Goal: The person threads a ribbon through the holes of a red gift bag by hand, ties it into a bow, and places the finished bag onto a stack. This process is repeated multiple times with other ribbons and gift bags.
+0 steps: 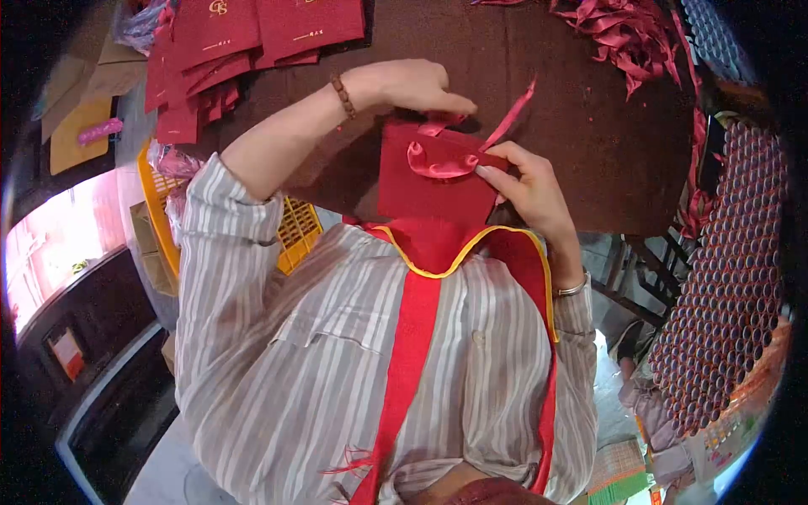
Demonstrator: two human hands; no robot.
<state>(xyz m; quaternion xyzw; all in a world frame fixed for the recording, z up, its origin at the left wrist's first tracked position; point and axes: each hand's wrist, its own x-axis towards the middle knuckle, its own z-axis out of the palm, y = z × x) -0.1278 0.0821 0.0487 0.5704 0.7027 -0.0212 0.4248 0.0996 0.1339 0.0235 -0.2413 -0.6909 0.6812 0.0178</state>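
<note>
A dark red paper gift bag [433,198] lies at the near edge of the brown table, against the red apron. A pink-red ribbon [442,168] forms a short loop across its upper face, with a knot at each end. My right hand [532,187] grips the bag's right edge, the thumb pressed by the right-hand knot. A loose ribbon end [512,116] sticks up beside these fingers. Over the bag's far edge, my left hand [408,87] is curled around another stretch of ribbon; its fingertips are partly hidden.
Stacked red bags [215,38] with gold print lie at the table's far left. A heap of red ribbons [627,38] is at the far right. Beside the table stand a yellow plastic crate [300,231] and a patterned, scale-like surface [724,278].
</note>
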